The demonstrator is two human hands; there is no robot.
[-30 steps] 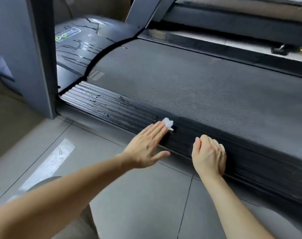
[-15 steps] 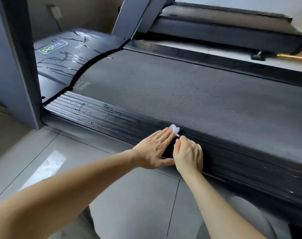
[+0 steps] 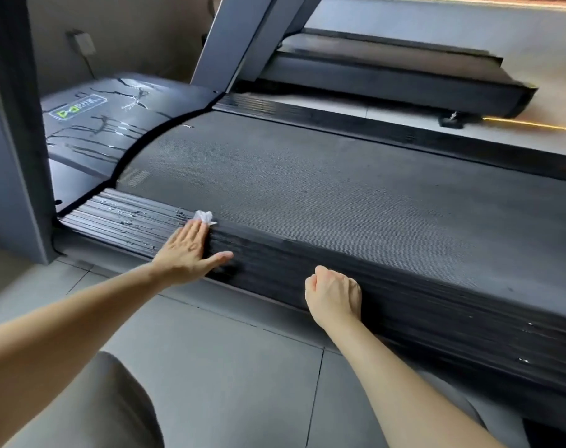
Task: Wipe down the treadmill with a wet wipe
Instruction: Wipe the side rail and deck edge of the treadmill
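Observation:
The treadmill's dark belt (image 3: 323, 189) fills the middle of the view, with a black ribbed side rail (image 3: 275, 270) along its near edge. My left hand (image 3: 188, 250) lies flat on that rail, fingers straight, pressing a white wet wipe (image 3: 204, 217) that sticks out past the fingertips. Wet streaks shine on the rail left of the hand. My right hand (image 3: 335, 294) rests on the rail further right with its fingers curled and nothing visible in it.
A grey upright post (image 3: 13, 140) stands at the left, beside the wet motor cover (image 3: 113, 121). A second treadmill (image 3: 404, 79) lies behind. Grey floor tiles (image 3: 226, 367) run along the near side, and my knee (image 3: 91, 405) shows at the bottom left.
My left hand has slid the wipe leftward along the rail toward the post. My right hand, which was beside the left, now sits apart to the right.

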